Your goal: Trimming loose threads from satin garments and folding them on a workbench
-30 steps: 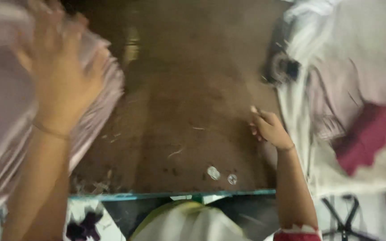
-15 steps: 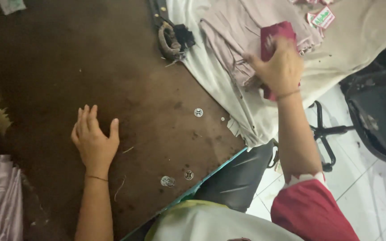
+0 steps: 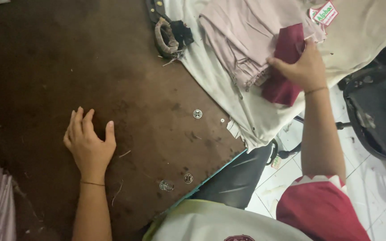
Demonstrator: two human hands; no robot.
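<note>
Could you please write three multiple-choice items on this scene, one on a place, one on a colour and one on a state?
1. Where does the left hand lie?
A. flat on the brown table
B. on the black chair
C. on the pale folded cloth

2. What colour is the cloth piece under the right hand?
A. green
B. dark red
C. blue

3. How is the left hand?
A. closed in a fist
B. holding scissors
C. open, holding nothing

Answers:
1. A, since the palm rests on bare brown board.
2. B, since dark red cloth shows on both sides of that hand, beside the pale folded cloth.
3. C, since the fingers lie spread on the table.
</note>
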